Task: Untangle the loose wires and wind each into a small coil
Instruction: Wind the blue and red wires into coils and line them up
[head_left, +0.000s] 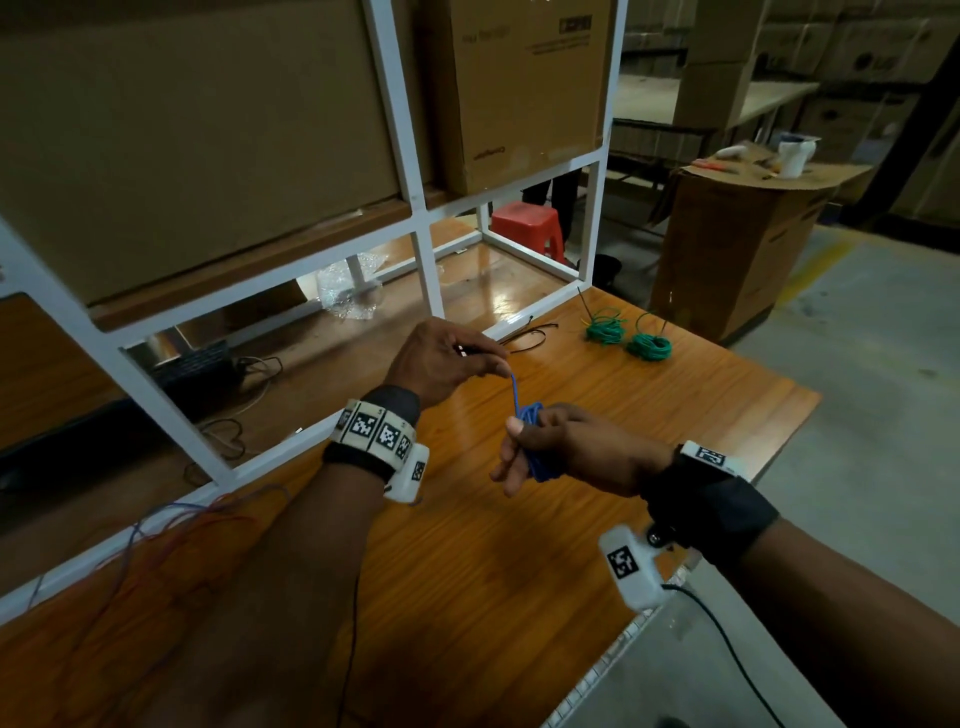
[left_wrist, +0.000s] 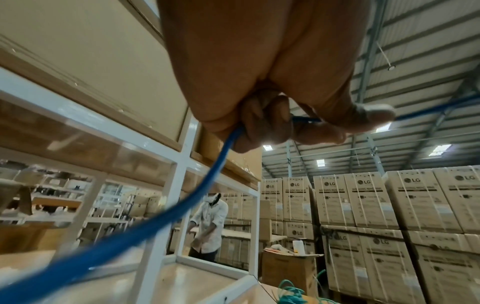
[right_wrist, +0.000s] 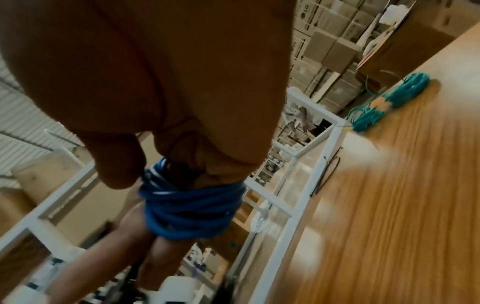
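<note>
Head view, left hand (head_left: 441, 361): raised above the wooden table (head_left: 519, 561), thumb and fingertips pinching the free end of the blue wire (head_left: 535, 441).
Head view, right hand (head_left: 566, 449): just right of the left hand, over the table; the blue wire is wound in a bundle round its extended fingers, thumb pressed on the turns. A short straight run of wire rises from the bundle to the left hand's pinch.
Head view, green coils (head_left: 626, 338): two wound bundles lying side by side on the table's far right corner, well apart from both hands.
Head view, loose wires (head_left: 171, 525): thin red and purple strands at the table's left edge, beside the white frame (head_left: 415, 197).
Left wrist view: left hand (left_wrist: 272, 92) curled round the blue wire (left_wrist: 207, 185), which runs out below it towards the camera.
Right wrist view: blue wire (right_wrist: 192, 207) looped many times round the right hand's fingers (right_wrist: 155, 246); green coils (right_wrist: 389, 98) lie farther along the table (right_wrist: 389, 205).
</note>
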